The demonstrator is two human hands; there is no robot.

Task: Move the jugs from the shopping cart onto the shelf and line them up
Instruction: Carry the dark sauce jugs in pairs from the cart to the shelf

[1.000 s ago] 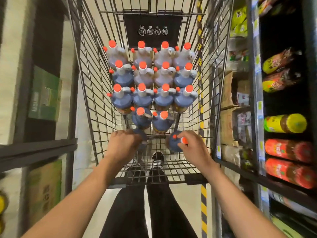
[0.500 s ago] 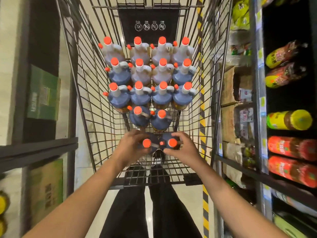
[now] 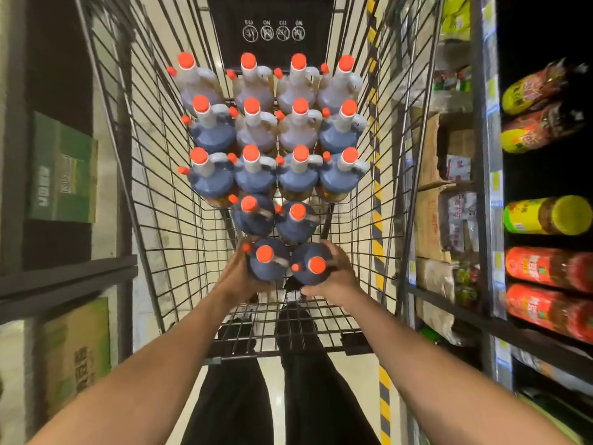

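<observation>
A wire shopping cart (image 3: 179,232) stands in front of me, holding several blue-grey jugs (image 3: 256,175) with orange caps, packed in rows. My left hand (image 3: 236,277) grips one jug (image 3: 268,261) at the cart's near end. My right hand (image 3: 333,277) grips a second jug (image 3: 311,264) right beside it. Both held jugs are raised above the cart floor and touch each other. Two more jugs (image 3: 288,220) stand just behind them.
Right of the cart, a shelf unit (image 3: 491,187) carries lying bottles with yellow, red and green labels (image 3: 545,216) and cardboard boxes (image 3: 430,216). On the left, dark racking (image 3: 64,271) holds green boxes. My legs show below the cart's near end.
Both hands closed on the two nearest jugs and lifted them together, up and toward me. The view also moved closer to the cart.
</observation>
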